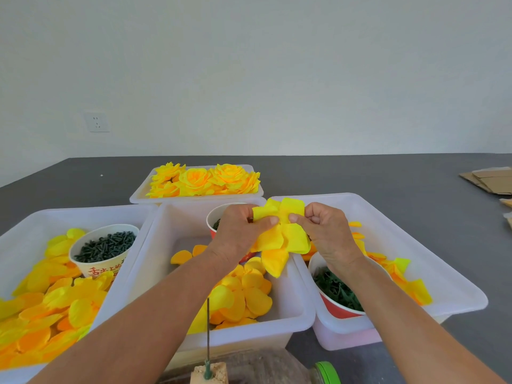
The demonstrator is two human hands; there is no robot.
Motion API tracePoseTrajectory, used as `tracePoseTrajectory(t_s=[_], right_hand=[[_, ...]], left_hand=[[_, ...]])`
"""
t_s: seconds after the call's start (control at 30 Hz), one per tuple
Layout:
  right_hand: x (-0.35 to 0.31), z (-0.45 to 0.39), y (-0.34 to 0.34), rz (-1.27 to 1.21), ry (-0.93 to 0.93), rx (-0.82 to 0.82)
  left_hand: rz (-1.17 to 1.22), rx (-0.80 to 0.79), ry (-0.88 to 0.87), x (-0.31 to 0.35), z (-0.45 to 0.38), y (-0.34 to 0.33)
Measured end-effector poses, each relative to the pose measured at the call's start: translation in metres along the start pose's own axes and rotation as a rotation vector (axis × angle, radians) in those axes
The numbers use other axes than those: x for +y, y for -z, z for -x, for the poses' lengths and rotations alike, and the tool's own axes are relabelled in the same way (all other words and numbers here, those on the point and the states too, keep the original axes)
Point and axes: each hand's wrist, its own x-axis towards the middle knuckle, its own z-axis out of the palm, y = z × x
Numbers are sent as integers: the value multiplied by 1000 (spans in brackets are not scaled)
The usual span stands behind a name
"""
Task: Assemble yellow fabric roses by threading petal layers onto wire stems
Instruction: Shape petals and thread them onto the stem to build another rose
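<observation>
**Head view: petal layer held up between both hands**

Head camera shows the middle bin (299,320) of loose petals below centre frame. Above it, the left hand (241,231) and right hand (324,231) each pinch the yellow petal layer (282,239), probably spreading it to find its hole. The wire stem (208,328) stands upright at bottom centre; its hole is not discernible.

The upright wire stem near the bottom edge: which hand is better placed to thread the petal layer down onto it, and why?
Probably the left hand. Both hands pinch the petal layer, but the wire stem stands beside the left forearm, while the right hand would have to cross over.
</observation>
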Motion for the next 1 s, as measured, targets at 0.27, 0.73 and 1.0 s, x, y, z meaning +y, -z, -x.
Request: tracePoseTrajectory(t_s=[0.27, 0.73, 1.0], right_hand=[[-3, -3, 4, -314, -186, 10], [-7, -12, 27, -579, -391, 501], [16, -21, 39, 6, -410, 713]], left_hand=[[153, 3, -80, 5, 4, -1], [390, -72, -1, 10, 4, -3], [330, -34, 21, 7, 3, -3]])
